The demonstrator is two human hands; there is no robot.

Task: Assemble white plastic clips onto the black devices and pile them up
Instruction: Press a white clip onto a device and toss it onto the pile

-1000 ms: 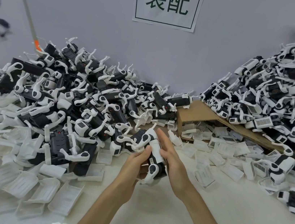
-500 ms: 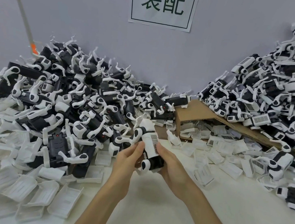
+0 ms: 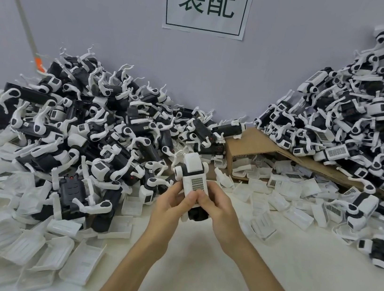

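Grips with the left hand point(image 3: 171, 207) and the right hand point(image 3: 222, 211), fingers curled round it from either side, one black device point(image 3: 198, 215), held upright above the cream desk point(image 3: 192, 276), just in front of the left heap of black devices with white arms point(image 3: 89, 131). Presses both thumbs on the white plastic clip with the barcode label point(image 3: 193, 170), which now faces the camera. Showed it side-on half a second ago, and lower and tilted a second ago. Looks seated, so probably ready for piling.

Finds the most open room on the bare desk toward the body. Hems in on the left with that heap and the loose white clips point(image 3: 23, 247), behind with the grey wall point(image 3: 281, 79), and on the right with the tipped brown cardboard box point(image 3: 255, 142) and the tall heap of clipped units point(image 3: 361, 124). Calls for a lift over the scattered clips to reach that heap.
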